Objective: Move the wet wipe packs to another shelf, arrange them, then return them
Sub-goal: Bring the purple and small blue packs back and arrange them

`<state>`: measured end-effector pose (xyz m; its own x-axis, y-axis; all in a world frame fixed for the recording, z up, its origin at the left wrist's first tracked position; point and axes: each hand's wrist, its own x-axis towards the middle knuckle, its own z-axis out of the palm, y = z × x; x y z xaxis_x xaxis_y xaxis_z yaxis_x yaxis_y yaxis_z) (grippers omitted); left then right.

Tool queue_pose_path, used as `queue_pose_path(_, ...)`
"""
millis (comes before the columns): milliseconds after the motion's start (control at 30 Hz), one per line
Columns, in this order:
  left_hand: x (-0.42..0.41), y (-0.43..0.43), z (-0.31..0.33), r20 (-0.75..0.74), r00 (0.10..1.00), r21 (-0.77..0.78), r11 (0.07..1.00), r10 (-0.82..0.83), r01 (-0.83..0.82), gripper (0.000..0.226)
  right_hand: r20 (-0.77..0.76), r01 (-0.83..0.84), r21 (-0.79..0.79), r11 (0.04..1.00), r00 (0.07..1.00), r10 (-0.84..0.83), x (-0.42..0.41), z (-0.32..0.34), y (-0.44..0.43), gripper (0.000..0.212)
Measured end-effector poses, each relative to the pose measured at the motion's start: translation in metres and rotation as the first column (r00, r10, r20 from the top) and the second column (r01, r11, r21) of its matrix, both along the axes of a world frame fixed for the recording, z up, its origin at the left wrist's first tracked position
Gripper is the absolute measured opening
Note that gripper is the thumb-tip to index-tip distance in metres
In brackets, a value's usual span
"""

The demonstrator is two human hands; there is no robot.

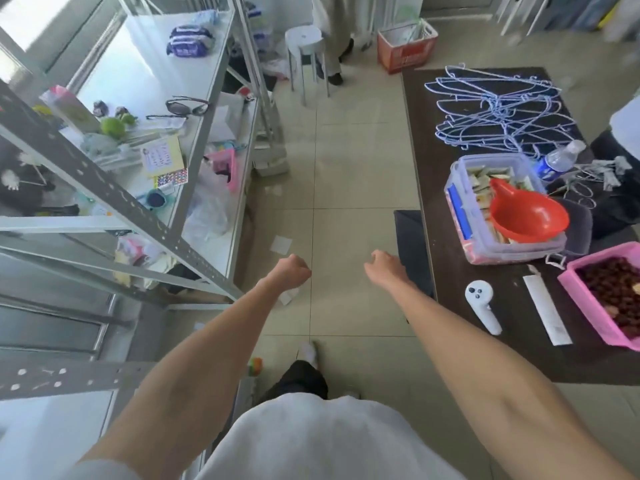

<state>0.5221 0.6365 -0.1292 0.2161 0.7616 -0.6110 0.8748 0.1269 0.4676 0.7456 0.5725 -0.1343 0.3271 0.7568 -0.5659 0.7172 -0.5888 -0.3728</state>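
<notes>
Purple-and-white wet wipe packs (pixel 189 40) lie stacked on a white shelf (pixel 145 74) of the metal rack at the upper left, far from both hands. My left hand (pixel 290 271) hangs over the tiled floor with its fingers curled into a fist and nothing in it. My right hand (pixel 385 266) is beside it, a little to the right, fingers also curled with nothing held. Both arms reach forward from the bottom of the view.
The rack (pixel 114 199) on the left holds sunglasses (pixel 187 107), papers, toys and bags. A dark table (pixel 502 306) on the right carries wire hangers (pixel 498 105), a clear box with a red funnel (pixel 526 213), a pink basket (pixel 609 296) and a white controller (pixel 481 304). A white stool (pixel 306 46) and a person's legs stand ahead.
</notes>
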Motion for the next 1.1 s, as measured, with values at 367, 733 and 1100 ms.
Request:
queue_pose_path(367,0.036,0.213,-0.031,0.01,0.999,0.051,0.998,0.04,-0.04,0.028,0.099,-0.071,-0.067,0.995,0.992,0.078,0.044,-0.014,0.201,0.063)
queue_pose_path(733,0.103,0.426,-0.001,0.054,0.999,0.067,0.998,0.001,-0.005,0.025,0.149,-0.026,0.033,0.999,0.989,0.021,0.084,0.001,0.412,0.055)
queue_pose_path(1100,0.142,0.616,-0.01,0.056,0.987,0.028,0.988,0.15,-0.151,0.029,0.079,-0.14,0.082,0.987,0.988,0.133,0.137,-0.013,0.636,0.056)
